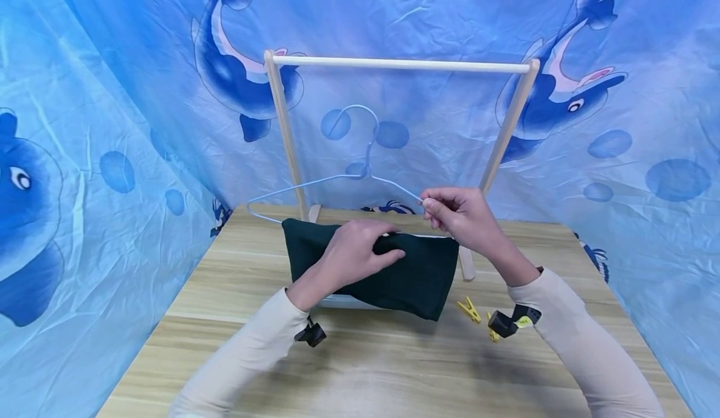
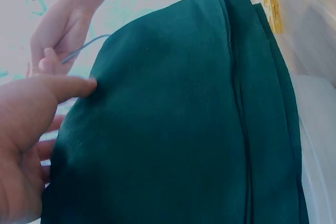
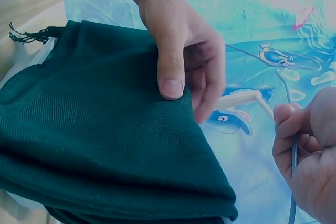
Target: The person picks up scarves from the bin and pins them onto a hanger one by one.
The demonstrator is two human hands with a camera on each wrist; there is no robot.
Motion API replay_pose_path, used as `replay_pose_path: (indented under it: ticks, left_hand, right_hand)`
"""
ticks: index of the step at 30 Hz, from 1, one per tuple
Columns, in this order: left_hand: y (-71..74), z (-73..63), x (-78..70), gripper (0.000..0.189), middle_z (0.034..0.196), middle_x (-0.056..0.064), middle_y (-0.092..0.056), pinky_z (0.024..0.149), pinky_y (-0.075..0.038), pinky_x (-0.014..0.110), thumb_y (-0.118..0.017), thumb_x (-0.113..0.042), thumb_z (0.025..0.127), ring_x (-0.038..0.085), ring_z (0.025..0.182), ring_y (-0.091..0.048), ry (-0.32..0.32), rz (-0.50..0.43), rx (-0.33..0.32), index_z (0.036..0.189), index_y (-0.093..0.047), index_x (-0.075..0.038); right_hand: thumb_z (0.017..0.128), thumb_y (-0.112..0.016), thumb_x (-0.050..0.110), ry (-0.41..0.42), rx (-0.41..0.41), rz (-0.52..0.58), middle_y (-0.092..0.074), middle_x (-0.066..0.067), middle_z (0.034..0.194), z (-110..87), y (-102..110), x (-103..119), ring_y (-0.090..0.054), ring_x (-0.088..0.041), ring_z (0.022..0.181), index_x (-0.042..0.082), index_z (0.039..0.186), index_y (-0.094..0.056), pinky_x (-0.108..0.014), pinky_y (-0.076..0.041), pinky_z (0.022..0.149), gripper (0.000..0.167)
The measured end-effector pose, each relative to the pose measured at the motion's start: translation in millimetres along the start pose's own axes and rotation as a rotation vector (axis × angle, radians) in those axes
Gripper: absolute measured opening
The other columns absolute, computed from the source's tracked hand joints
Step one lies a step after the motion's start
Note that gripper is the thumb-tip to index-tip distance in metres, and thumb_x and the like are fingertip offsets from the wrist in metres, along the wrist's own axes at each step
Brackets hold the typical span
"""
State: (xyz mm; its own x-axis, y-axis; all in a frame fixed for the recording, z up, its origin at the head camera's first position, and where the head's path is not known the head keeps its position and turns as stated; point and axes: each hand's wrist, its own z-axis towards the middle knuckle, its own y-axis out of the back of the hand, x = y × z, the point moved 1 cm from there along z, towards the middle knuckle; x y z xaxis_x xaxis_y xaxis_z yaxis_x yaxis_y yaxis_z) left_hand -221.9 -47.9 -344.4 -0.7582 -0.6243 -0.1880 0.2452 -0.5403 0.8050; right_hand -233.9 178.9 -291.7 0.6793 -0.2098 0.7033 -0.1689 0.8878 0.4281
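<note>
A dark green scarf (image 1: 416, 268) is draped in folded layers over the lower bar of a light blue wire hanger (image 1: 332, 179), and its fringe shows in the right wrist view. My left hand (image 1: 360, 252) holds the scarf's top edge near its middle, thumb (image 3: 171, 72) on the near face and fingers on the far side. At the hanger's right shoulder, my right hand (image 1: 458, 215) grips the wire between curled fingers and thumb (image 1: 435, 209), keeping the hanger upright with its hook on top.
Behind the hanger stands a wooden rack with a white rail (image 1: 399, 64). Yellow clothespins (image 1: 469, 310) lie on the wooden table (image 1: 360, 368) near the right sleeve. Partly behind the scarf sits a pale container (image 1: 351, 302). Blue printed curtains (image 1: 450, 5) enclose the table.
</note>
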Motion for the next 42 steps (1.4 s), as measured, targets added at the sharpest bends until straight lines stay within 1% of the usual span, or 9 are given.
replay_pose_path:
  ticks: [3, 6, 12, 16, 22, 30, 35, 40, 42]
  left_hand:
    - [-6.4, 4.6, -5.7, 0.043, 0.109, -0.002, -0.076, 0.082, -0.057, 0.029, -0.082, -0.041, 0.088, 0.01, 0.095, -0.071, -0.084, -0.01, 0.023, 0.119, -0.074, -0.013]
    - [-12.2, 9.3, -10.1, 0.038, 0.109, -0.002, -0.076, 0.084, -0.056, 0.029, -0.081, -0.037, 0.089, 0.01, 0.097, -0.071, -0.123, 0.009, 0.029, 0.117, -0.075, -0.013]
    - [-16.2, 14.0, -13.5, 0.016, 0.093, -0.008, -0.078, 0.064, -0.053, 0.023, -0.079, -0.03, 0.091, 0.007, 0.079, -0.071, -0.044, 0.0, -0.042, 0.103, -0.083, -0.02]
    - [-16.4, 15.1, -14.3, 0.014, 0.08, -0.008, -0.076, 0.052, -0.043, 0.018, -0.08, -0.031, 0.09, 0.006, 0.065, -0.065, 0.007, -0.053, -0.068, 0.1, -0.083, -0.021]
    - [-17.5, 18.3, -15.6, 0.018, 0.072, -0.006, -0.072, 0.045, -0.033, 0.018, -0.081, -0.033, 0.089, 0.006, 0.053, -0.053, 0.099, -0.108, -0.079, 0.103, -0.084, -0.021]
    - [-19.4, 25.0, -16.7, 0.016, 0.056, -0.008, -0.053, 0.046, -0.028, 0.021, -0.076, -0.034, 0.094, 0.004, 0.048, -0.04, 0.097, -0.118, 0.008, 0.101, -0.083, -0.021]
    - [-20.1, 26.2, -15.5, 0.019, 0.056, -0.009, -0.042, 0.047, -0.026, 0.022, -0.068, -0.038, 0.099, 0.007, 0.048, -0.038, 0.1, -0.093, 0.1, 0.097, -0.078, -0.021]
    - [-19.8, 25.7, -16.2, 0.024, 0.058, -0.009, -0.049, 0.047, -0.027, 0.022, -0.069, -0.04, 0.098, 0.007, 0.049, -0.039, 0.097, -0.076, 0.118, 0.106, -0.078, -0.019]
    - [-18.5, 24.5, -17.6, 0.027, 0.064, -0.008, -0.059, 0.048, -0.03, 0.021, -0.071, -0.041, 0.096, 0.007, 0.051, -0.044, 0.095, -0.071, 0.109, 0.109, -0.078, -0.018]
  right_hand:
    - [0.101, -0.056, -0.005, 0.005, -0.002, -0.006, -0.065, -0.009, 0.075, 0.4, 0.1, 0.1, -0.057, -0.012, 0.058, -0.009, 0.103, -0.072, -0.022, -0.044, 0.048, 0.016]
    - [0.101, -0.057, -0.005, 0.002, -0.003, -0.002, -0.065, -0.004, 0.075, 0.3, 0.0, 1.0, -0.057, -0.012, 0.058, -0.009, 0.104, -0.072, -0.022, -0.046, 0.048, 0.016]
    - [0.101, -0.058, -0.006, 0.003, 0.013, 0.011, -0.064, -0.005, 0.074, -0.4, -0.3, 2.1, -0.057, -0.018, 0.058, -0.009, 0.101, -0.071, -0.022, -0.048, 0.051, 0.014]
    - [0.1, -0.058, -0.006, 0.013, 0.016, 0.003, -0.064, -0.003, 0.075, -0.2, -0.9, 2.2, -0.057, -0.019, 0.058, -0.009, 0.101, -0.072, -0.022, -0.048, 0.051, 0.014]
    - [0.1, -0.058, -0.006, 0.033, 0.025, -0.017, -0.063, -0.005, 0.075, 1.4, -2.2, 3.7, -0.057, -0.022, 0.058, -0.007, 0.101, -0.072, -0.023, -0.05, 0.054, 0.014]
    - [0.1, -0.058, -0.007, 0.031, 0.02, -0.016, -0.063, -0.004, 0.074, 2.1, -3.1, 4.0, -0.056, -0.015, 0.058, -0.007, 0.1, -0.072, -0.022, -0.049, 0.053, 0.014]
    - [0.1, -0.058, -0.007, 0.018, 0.014, -0.008, -0.063, -0.003, 0.074, 0.3, -1.9, 3.6, -0.057, -0.024, 0.058, -0.008, 0.101, -0.072, -0.022, -0.048, 0.052, 0.014]
    - [0.101, -0.058, -0.005, -0.008, 0.004, -0.011, -0.065, -0.002, 0.075, -0.1, -0.1, 3.3, -0.058, -0.025, 0.059, -0.009, 0.103, -0.072, -0.022, -0.048, 0.052, 0.015]
    - [0.101, -0.058, -0.005, -0.016, 0.003, -0.011, -0.065, -0.001, 0.075, 0.2, 0.7, 3.2, -0.058, -0.023, 0.059, -0.009, 0.104, -0.072, -0.022, -0.047, 0.051, 0.015]
